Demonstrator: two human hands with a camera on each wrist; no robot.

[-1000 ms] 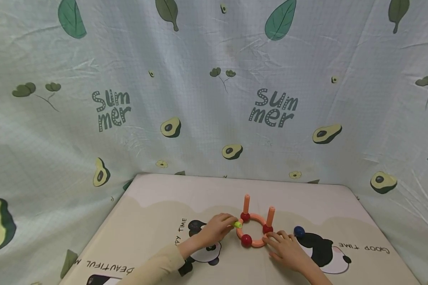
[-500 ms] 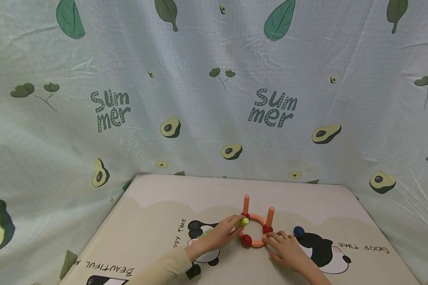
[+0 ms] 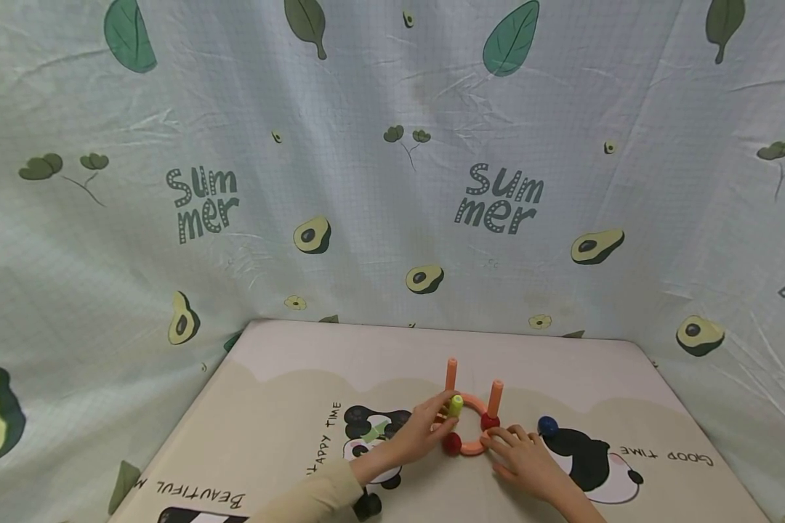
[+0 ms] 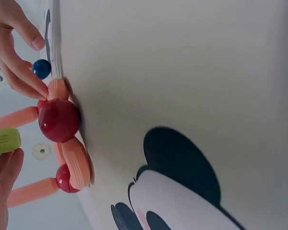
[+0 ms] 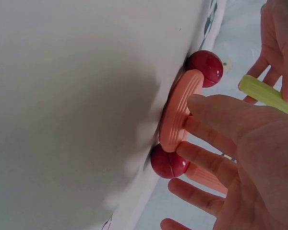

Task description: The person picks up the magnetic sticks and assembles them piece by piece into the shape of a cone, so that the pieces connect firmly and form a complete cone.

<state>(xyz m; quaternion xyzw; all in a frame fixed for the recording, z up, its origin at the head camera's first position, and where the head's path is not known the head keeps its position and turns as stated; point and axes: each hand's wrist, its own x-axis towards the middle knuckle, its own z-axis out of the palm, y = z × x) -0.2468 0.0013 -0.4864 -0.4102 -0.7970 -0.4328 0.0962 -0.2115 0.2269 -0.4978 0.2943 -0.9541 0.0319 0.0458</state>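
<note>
A ring of orange curved pieces (image 3: 474,447) joined by red balls (image 3: 452,444) lies on the table, with two orange rods (image 3: 495,398) rising from it. Between thumb and fingers, my left hand (image 3: 424,430) pinches a short yellow-green rod (image 3: 456,405), roughly upright in the head view, over the ring's left side. This hand hides the far-left red ball in that view. My right hand (image 3: 525,462) rests its fingertips at the ring's near-right side, fingers spread and relaxed. The right wrist view shows its fingertips at an orange curved piece (image 5: 175,112).
A blue ball (image 3: 547,426) sits right of the ring, beyond the right hand. The pale table mat (image 3: 340,356) carries printed pandas and lettering. Behind it hangs a curtain (image 3: 366,181) with leaf and avocado prints.
My left hand has moved right, over the ring, and the yellow-green rod has swung from slanting to nearly upright. The right hand and the ring stay in place.
</note>
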